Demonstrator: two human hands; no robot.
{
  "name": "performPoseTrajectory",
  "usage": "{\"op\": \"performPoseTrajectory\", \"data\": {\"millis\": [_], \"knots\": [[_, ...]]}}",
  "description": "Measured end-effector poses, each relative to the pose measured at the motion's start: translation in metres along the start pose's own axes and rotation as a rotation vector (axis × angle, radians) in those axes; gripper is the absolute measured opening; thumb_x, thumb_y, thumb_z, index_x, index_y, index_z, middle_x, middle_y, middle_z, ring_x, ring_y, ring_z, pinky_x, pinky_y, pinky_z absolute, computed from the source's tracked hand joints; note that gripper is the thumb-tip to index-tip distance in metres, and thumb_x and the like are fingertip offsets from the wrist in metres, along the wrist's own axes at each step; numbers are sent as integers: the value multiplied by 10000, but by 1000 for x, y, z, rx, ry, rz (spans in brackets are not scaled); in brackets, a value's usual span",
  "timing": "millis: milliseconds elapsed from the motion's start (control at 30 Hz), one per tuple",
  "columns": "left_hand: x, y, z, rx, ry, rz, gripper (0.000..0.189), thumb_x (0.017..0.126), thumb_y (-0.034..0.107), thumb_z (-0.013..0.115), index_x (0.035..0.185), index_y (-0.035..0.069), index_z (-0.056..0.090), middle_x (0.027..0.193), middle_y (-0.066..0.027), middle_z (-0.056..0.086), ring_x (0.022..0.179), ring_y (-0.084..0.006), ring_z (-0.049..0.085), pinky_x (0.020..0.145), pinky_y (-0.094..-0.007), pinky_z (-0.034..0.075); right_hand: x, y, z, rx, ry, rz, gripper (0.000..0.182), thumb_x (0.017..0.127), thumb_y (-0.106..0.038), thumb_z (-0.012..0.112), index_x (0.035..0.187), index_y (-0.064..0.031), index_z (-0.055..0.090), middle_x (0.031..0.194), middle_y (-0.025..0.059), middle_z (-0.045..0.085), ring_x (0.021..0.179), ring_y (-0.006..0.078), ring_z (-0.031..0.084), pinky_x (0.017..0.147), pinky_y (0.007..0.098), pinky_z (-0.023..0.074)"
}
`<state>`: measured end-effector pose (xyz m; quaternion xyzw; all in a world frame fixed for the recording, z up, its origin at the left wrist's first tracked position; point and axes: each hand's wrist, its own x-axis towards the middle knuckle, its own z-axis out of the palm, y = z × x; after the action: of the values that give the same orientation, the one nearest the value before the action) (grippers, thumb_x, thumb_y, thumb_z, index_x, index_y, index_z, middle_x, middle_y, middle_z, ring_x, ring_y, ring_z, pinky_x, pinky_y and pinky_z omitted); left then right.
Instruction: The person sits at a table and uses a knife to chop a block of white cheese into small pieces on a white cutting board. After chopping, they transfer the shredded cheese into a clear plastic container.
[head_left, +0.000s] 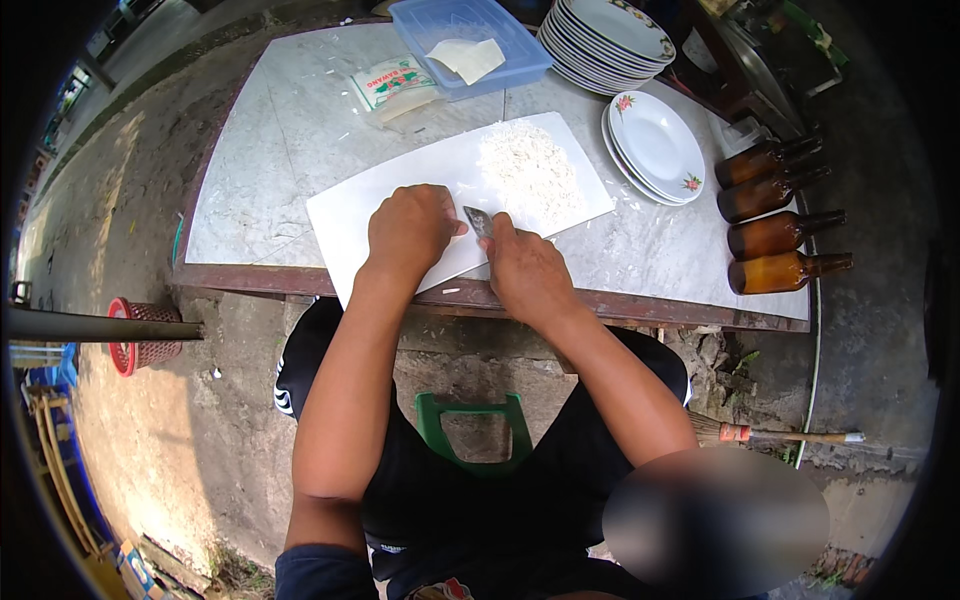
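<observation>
A white cutting board (346, 219) lies slanted on the table, its near left corner jutting past the front edge. My left hand (412, 229) is curled over the board, knuckles up; what its fingers press on is hidden. Just to the right, my right hand (529, 266) grips a knife, whose dark, stained blade (478, 220) points away and left, close to the left thumb. Beyond the blade, a loose heap of fine white shreds (529, 169) covers the board's far right part. One stray white piece (450, 290) rests on the wooden table edge.
Behind the board are a printed plastic packet (394, 84) and a blue plastic container (517, 71) with pale sheets (469, 58). Stacked plates (600, 45), smaller flowered plates (656, 146) and several brown glass bottles (769, 276) line the right. A red basket (146, 337) stands on the ground left.
</observation>
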<state>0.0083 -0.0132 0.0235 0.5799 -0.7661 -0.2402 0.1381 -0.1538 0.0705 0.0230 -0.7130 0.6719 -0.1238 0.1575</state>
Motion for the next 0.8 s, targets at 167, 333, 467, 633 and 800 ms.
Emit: {"op": "performPoseTrajectory", "data": {"millis": [167,333,467,633,800], "knots": [[1,0,1,0,-3,-6,248,792,295,897,855,92,770,833,-133,769,819,-345,753,737,-434,583,2,0,-2,-15,-38,-45,229,1081,-206,494,1071,21,523,847,281,716,820,481,718,753,563,561],[0,1,-1,21,-17,-3,235,801,296,891,856,103,768,839,-134,767,822,-356,752,741,-438,583,2,-5,-1,-52,-47,-46,206,1072,-195,506,1075,10,525,835,272,718,796,463,722,733,556,569],[1,6,-1,68,-35,14,227,814,302,880,853,112,762,840,-143,763,827,-366,748,751,-450,580,2,-9,-3,-57,-60,-24,192,1063,-184,503,1097,4,519,837,278,719,805,475,716,741,568,560],[2,1,-3,51,-31,40,250,800,312,888,841,105,753,837,-147,760,828,-370,745,758,-455,577,3,-13,0,-95,-27,-14,189,1055,-187,495,1100,-8,537,854,257,733,802,431,745,738,526,591],[-1,-1,-1,25,-30,48,279,790,327,893,870,90,767,881,-156,769,866,-376,749,770,-465,582,8,-3,1,-76,7,87,202,1052,-195,499,1112,-9,553,882,251,740,810,423,755,748,521,601]]}}
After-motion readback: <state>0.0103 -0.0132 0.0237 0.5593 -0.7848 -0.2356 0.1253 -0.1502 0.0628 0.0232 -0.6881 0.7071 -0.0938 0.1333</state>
